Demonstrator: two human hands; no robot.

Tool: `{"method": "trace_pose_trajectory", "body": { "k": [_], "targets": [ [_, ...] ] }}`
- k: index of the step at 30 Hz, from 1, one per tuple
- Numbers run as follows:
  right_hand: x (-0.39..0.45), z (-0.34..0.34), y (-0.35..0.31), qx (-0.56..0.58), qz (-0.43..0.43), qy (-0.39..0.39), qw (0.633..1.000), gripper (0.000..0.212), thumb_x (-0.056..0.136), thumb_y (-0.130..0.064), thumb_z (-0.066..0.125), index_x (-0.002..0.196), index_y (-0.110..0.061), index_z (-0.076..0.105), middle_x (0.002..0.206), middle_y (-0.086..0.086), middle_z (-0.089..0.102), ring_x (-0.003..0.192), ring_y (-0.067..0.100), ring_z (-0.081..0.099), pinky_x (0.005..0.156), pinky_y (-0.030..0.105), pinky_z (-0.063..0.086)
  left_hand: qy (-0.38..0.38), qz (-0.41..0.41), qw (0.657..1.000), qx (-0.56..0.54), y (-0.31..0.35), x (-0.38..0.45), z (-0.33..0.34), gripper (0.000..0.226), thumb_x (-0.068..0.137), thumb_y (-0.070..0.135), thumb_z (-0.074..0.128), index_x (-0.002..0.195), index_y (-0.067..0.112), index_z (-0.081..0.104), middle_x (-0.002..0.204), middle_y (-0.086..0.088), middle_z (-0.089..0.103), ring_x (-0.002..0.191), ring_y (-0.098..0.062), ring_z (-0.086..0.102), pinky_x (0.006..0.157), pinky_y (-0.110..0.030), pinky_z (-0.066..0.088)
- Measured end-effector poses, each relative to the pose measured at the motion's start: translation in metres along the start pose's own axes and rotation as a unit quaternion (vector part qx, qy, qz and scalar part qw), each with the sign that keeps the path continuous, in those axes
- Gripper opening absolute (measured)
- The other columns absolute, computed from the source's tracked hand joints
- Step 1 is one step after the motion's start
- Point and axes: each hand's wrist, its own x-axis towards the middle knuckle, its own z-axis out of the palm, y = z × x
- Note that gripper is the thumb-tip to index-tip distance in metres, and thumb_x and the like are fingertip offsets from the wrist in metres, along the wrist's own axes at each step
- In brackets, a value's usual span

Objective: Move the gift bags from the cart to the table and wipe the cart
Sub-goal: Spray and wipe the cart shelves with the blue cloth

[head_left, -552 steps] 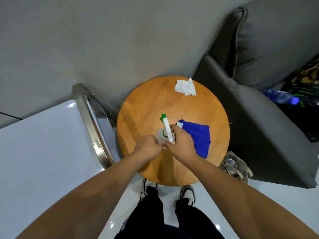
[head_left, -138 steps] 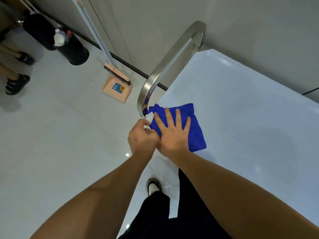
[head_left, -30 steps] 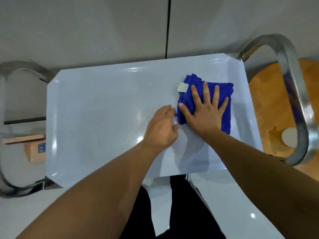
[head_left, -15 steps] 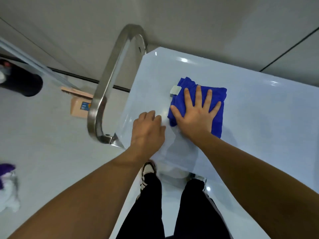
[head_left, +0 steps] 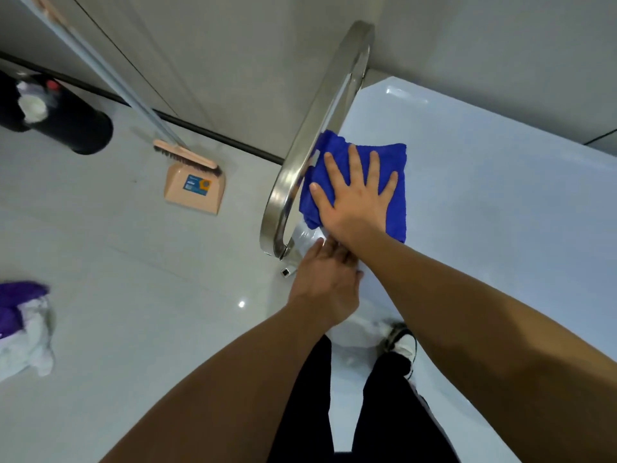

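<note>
The white cart top [head_left: 500, 202] fills the right half of the head view, with its steel handle [head_left: 320, 135] arching over the left end. A folded blue cloth [head_left: 395, 162] lies flat at that end, right beside the handle. My right hand [head_left: 354, 198] presses on the cloth with fingers spread. My left hand [head_left: 325, 282] rests on the cart's near corner just below the cloth, fingers together, partly under my right forearm. No gift bags lie on the cart top.
A peach dustpan [head_left: 195, 192] with a brush and long pole stands on the tiled floor left of the cart. Black bins [head_left: 66, 128] sit at the far left wall. A purple and white bundle [head_left: 23, 325] lies at the left edge. My shoe [head_left: 400, 345] is under the cart edge.
My right hand has slid the blue cloth leftward along the cart top until it meets the handle end. My left hand has moved with it to the near corner.
</note>
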Motion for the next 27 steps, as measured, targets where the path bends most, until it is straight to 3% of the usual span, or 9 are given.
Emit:
{"method": "trace_pose_trajectory", "body": {
  "k": [4,6,8,9,12,17,22,24,27],
  "targets": [
    [-0.006,-0.004,0.016,0.023,-0.045,-0.011,0.999,0.066,0.099,-0.07,0.015,0.159,-0.044,0.004,0.169,-0.005,-0.005,0.155,0.03,-0.01,0.12,0.063,-0.005,-0.051,0.015,0.998,0.028,0.003,0.001,-0.016,0.049,0.101,0.032,0.039,0.145,0.014,0.048,0.145,-0.007,0.054,0.14,-0.027,0.039,0.122,-0.042,0.023],
    [-0.013,-0.005,0.028,0.025,-0.063,-0.007,0.998,0.066,0.1,-0.069,0.016,0.159,-0.042,0.008,0.17,-0.005,-0.001,0.155,0.028,-0.007,0.122,0.061,-0.003,-0.058,0.018,0.996,0.062,0.011,0.003,-0.028,0.04,0.099,0.034,0.04,0.13,0.017,0.059,0.126,-0.004,0.064,0.123,-0.024,0.051,0.105,-0.038,0.039],
    [-0.024,-0.004,0.04,0.026,-0.066,0.001,0.997,0.066,0.1,-0.069,0.018,0.159,-0.041,0.012,0.17,-0.005,0.003,0.156,0.027,-0.005,0.122,0.06,-0.003,-0.048,0.03,0.991,0.118,0.02,0.004,-0.039,0.033,0.099,0.034,0.041,0.113,0.022,0.069,0.105,0.0,0.07,0.102,-0.022,0.058,0.081,-0.035,0.04],
    [-0.031,-0.003,0.047,0.028,-0.061,0.004,0.998,0.066,0.1,-0.069,0.019,0.159,-0.041,0.013,0.17,-0.005,0.004,0.156,0.026,-0.004,0.122,0.059,-0.003,-0.043,0.034,0.99,0.129,0.026,0.004,-0.041,0.031,0.099,0.032,0.043,0.107,0.024,0.072,0.099,0.001,0.071,0.095,-0.023,0.059,0.079,-0.034,0.039],
    [-0.056,-0.002,0.078,0.032,-0.035,0.006,0.999,0.066,0.099,-0.069,0.019,0.159,-0.041,0.013,0.17,-0.006,0.004,0.156,0.026,-0.004,0.122,0.06,-0.003,-0.041,0.045,0.993,0.104,0.05,0.004,-0.036,0.03,0.096,0.028,0.046,0.103,0.024,0.075,0.095,0.002,0.072,0.093,-0.025,0.059,0.085,-0.036,0.039],
    [-0.1,-0.005,0.154,0.06,0.012,0.016,0.998,0.066,0.099,-0.069,0.019,0.159,-0.043,0.014,0.169,-0.008,0.003,0.156,0.024,-0.007,0.122,0.058,-0.005,-0.048,0.099,0.988,0.111,0.111,0.006,-0.015,0.03,0.1,0.031,0.041,0.109,0.018,0.067,0.1,-0.004,0.067,0.095,-0.026,0.057,0.081,-0.038,0.041],
    [-0.137,-0.008,0.239,0.074,0.064,0.033,0.995,0.065,0.099,-0.07,0.02,0.158,-0.044,0.016,0.169,-0.009,0.005,0.156,0.023,-0.004,0.123,0.057,-0.006,-0.053,0.191,0.974,0.106,0.185,0.015,0.012,0.024,0.093,0.027,0.049,0.101,0.012,0.067,0.09,-0.007,0.064,0.081,-0.029,0.059,0.067,-0.041,0.05],
    [-0.152,-0.01,0.274,0.077,0.088,0.043,0.992,0.065,0.098,-0.07,0.02,0.158,-0.044,0.017,0.169,-0.009,0.007,0.156,0.024,-0.003,0.123,0.058,-0.003,-0.066,0.21,0.97,0.101,0.214,0.022,0.024,0.024,0.094,0.027,0.054,0.109,0.012,0.065,0.097,-0.008,0.063,0.087,-0.03,0.058,0.068,-0.041,0.05],
    [-0.172,-0.012,0.325,0.076,0.113,0.053,0.989,0.065,0.098,-0.07,0.02,0.158,-0.043,0.018,0.169,-0.009,0.008,0.156,0.024,-0.002,0.123,0.058,-0.001,-0.108,0.226,0.961,0.113,0.261,0.031,0.035,0.045,0.095,0.043,0.055,0.13,0.015,0.055,0.112,-0.01,0.059,0.102,-0.031,0.055,0.077,-0.041,0.049]
  ]
}}
